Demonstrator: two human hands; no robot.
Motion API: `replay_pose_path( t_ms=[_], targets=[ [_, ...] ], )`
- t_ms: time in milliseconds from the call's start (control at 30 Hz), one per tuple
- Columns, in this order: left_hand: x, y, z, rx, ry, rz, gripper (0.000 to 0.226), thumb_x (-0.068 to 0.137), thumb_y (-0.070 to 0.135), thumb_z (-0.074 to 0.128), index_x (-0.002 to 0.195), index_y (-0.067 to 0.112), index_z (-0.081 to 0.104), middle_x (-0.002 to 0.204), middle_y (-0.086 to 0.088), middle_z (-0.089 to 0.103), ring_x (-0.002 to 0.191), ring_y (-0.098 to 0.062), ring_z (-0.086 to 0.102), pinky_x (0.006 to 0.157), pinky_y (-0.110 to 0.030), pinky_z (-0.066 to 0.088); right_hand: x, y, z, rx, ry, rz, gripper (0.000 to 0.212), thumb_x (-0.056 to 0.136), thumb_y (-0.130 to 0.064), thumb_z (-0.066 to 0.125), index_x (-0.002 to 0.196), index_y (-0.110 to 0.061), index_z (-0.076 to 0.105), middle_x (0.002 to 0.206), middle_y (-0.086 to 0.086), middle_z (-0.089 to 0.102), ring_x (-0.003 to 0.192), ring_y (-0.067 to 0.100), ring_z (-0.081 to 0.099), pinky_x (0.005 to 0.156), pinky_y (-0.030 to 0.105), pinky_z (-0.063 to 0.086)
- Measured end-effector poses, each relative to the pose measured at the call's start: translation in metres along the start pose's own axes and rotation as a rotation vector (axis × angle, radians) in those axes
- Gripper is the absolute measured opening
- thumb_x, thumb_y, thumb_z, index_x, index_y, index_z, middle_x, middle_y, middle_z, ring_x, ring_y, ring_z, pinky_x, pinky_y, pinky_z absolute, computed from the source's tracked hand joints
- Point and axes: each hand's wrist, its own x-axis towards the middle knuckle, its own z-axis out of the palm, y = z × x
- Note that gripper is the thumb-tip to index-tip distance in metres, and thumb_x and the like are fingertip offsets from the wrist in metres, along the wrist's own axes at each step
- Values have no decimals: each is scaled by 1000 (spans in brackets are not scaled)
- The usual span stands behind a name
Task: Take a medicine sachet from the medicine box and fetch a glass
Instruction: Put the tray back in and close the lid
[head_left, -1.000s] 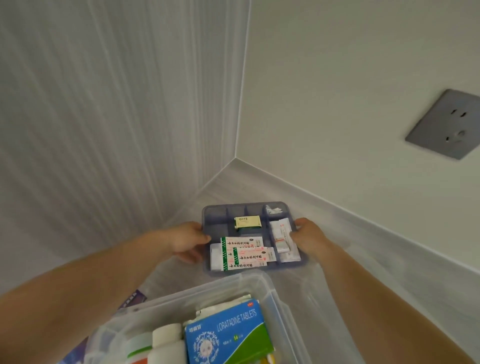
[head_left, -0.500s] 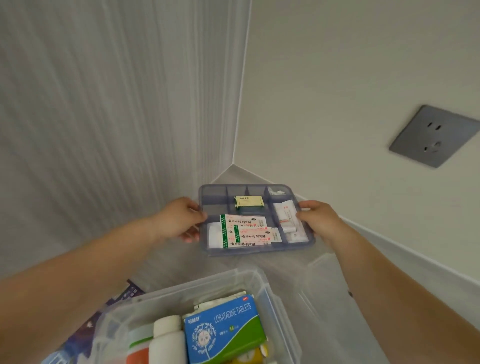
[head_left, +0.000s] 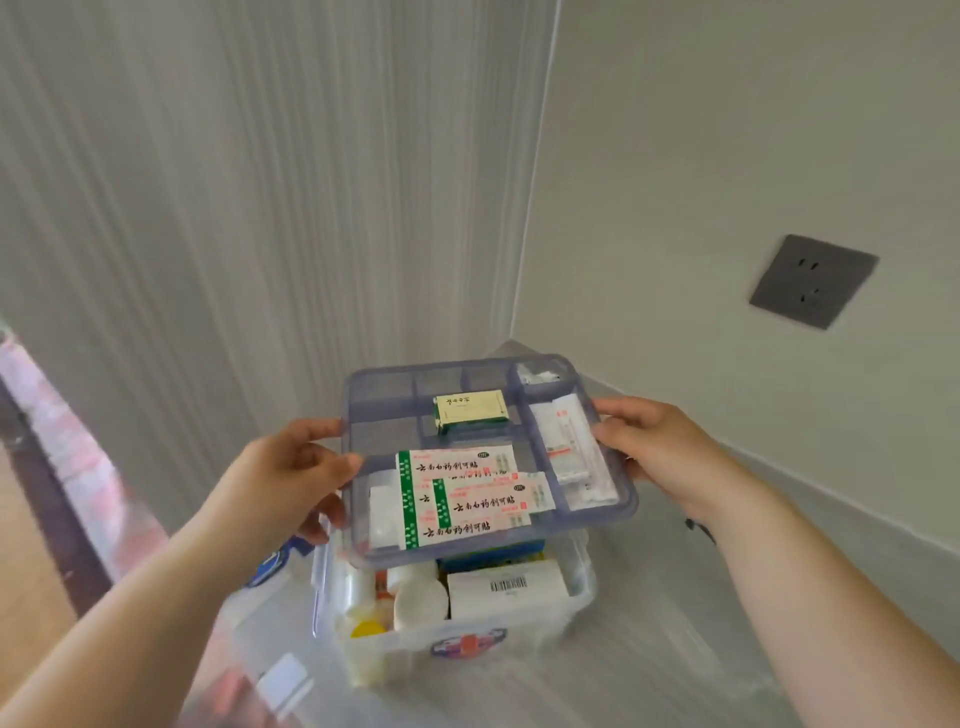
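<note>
A translucent blue divided tray (head_left: 382, 379) hangs just above the open clear medicine box (head_left: 519, 631). My left hand (head_left: 283, 480) grips the tray's left edge and my right hand (head_left: 654, 441) grips its right edge. In the tray lie white-and-green plaster packets (head_left: 467, 496), a small yellow-green box (head_left: 470, 410) and white sachets (head_left: 566, 441) in the right compartment. White bottles (head_left: 421, 603), a yellow cap and a barcoded carton (head_left: 506, 592) fill the box below. No glass is in view.
The box stands on a pale grey counter (head_left: 649, 649) in a wall corner. A grey wall socket (head_left: 813, 280) is on the right wall. The clear lid (head_left: 270, 680) lies at the lower left, beside the box. A pink blurred object (head_left: 67, 447) is at the far left.
Both hands have brought the tray back from the far corner toward me, over the medicine box. The view has tilted down, showing the whole box.
</note>
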Motion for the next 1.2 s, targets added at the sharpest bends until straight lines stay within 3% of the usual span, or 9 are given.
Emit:
replay_pose_path(
  t_ms=[133,300,400,467,667,767,933,1067,1200],
  targets=[
    [-29,-34,-5,11,29,-52,19,84,-2,56,98,10,53,61,-9,54,28,-7,53,27,-13,38,-17,23,20,-30,-46,34,30,87,2,49,116,-4,57,82,16,52,72,21,47,55,27,38],
    [-34,-56,-5,71,41,-85,21,84,1,58,98,16,55,65,-7,58,29,-4,54,29,-13,42,-24,45,33,-72,-49,69,30,87,2,49,116,-4,57,70,7,55,55,10,47,36,6,37],
    [-31,-63,-3,104,65,-84,19,84,3,57,99,15,60,61,-4,59,30,-2,53,31,-14,45,-24,51,40,-58,-12,74,28,87,1,48,113,-2,59,103,22,67,71,17,57,48,10,44],
    [-27,-64,-1,113,86,-70,21,84,2,56,102,12,62,61,-3,60,30,-1,52,32,-14,46,-22,52,44,-69,31,40,26,87,1,48,109,-3,62,108,25,66,82,20,57,59,19,44],
    [-16,-62,2,195,126,-54,30,85,5,54,113,10,60,54,-2,55,28,-1,49,31,-12,44,-18,56,55,-205,134,-29,27,86,0,43,97,-5,67,101,28,68,86,36,62,72,35,47],
    [-17,-61,6,296,110,-28,32,85,5,53,116,12,58,54,-1,56,37,-7,52,31,-13,43,-15,63,56,-312,168,-44,28,85,-1,41,99,-4,66,90,21,66,83,36,59,69,30,40],
    [-22,-62,9,507,168,53,28,85,10,52,112,14,61,59,-10,55,57,-25,52,60,-35,52,-13,69,57,-472,224,-84,25,83,-4,45,97,-4,66,74,4,46,80,28,50,61,25,27],
    [-24,-61,11,576,195,108,22,83,11,55,103,8,65,49,2,41,48,-14,40,47,-22,32,-12,73,58,-534,249,-124,24,84,-5,46,98,-4,66,68,-2,39,77,21,45,63,24,28],
    [-24,-66,13,601,220,111,32,83,12,59,115,9,59,79,-4,49,74,-22,47,63,-27,33,-13,76,60,-604,256,-172,26,86,-7,46,105,-7,64,78,2,43,92,27,51,68,22,31]
  ],
)
